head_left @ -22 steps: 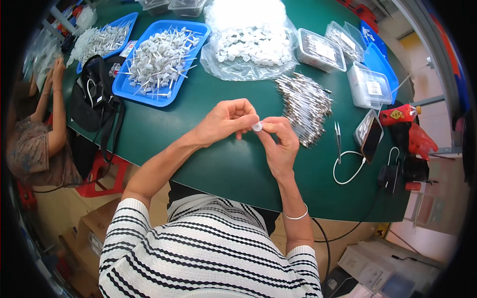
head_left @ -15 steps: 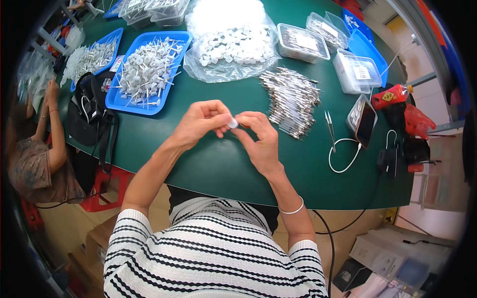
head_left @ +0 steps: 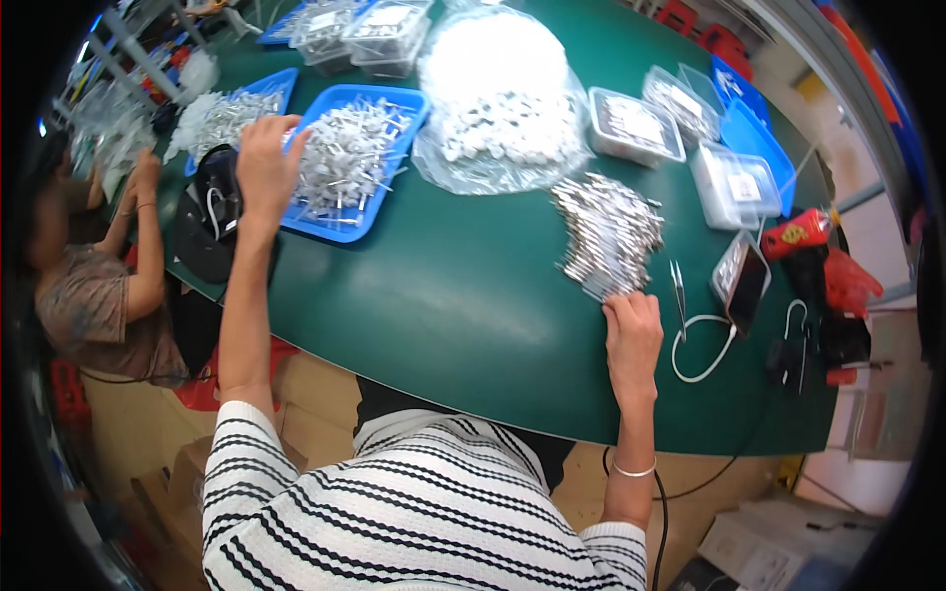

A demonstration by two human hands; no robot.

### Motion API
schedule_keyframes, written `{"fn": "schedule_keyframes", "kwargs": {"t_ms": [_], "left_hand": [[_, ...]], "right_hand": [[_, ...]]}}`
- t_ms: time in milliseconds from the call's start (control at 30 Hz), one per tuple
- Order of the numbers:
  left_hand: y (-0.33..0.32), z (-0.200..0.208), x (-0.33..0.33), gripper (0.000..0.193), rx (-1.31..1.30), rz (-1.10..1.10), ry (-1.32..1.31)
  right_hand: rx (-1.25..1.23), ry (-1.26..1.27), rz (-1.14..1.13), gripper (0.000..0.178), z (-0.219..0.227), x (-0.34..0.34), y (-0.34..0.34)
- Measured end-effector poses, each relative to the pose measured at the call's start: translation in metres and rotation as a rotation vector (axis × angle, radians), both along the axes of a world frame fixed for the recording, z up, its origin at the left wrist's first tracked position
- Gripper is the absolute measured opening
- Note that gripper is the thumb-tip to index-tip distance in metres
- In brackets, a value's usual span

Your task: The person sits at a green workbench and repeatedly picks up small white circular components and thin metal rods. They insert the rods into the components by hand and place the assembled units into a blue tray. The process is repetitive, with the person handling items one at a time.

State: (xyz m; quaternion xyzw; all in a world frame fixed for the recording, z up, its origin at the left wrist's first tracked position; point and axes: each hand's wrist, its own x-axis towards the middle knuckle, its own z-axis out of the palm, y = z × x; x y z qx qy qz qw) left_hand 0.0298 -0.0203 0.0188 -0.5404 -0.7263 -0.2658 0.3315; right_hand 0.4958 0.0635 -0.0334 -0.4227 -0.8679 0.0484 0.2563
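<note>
My left hand is raised over the left rim of a blue tray, thumb apart from the fingers, with nothing visible in it. White-capped pieces with thin metal stems fill that tray in a loose heap. My right hand has its fingers pressed together at the near end of a pile of thin metal-tipped rods. Whatever lies between those fingertips is hidden. Beyond, a clear plastic bag of small white caps lies spread on the green table.
Tweezers, a white cable and a phone on a clear box are right of my right hand. Lidded plastic boxes stand at the back right. At the left are a black bag and another person.
My hands, together over the table around a small white piece before, have parted. The left went to the blue tray, the right to the rod pile. The view has shifted.
</note>
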Motion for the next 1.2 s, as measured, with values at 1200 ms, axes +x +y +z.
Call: {"fn": "schedule_keyframes", "kwargs": {"t_ms": [1200], "left_hand": [[0.044,-0.070,0.163,0.015,-0.328,-0.792,-2.336]], "right_hand": [[-1.292,1.336,0.275,0.012,-0.002,-0.088,0.018]]}}
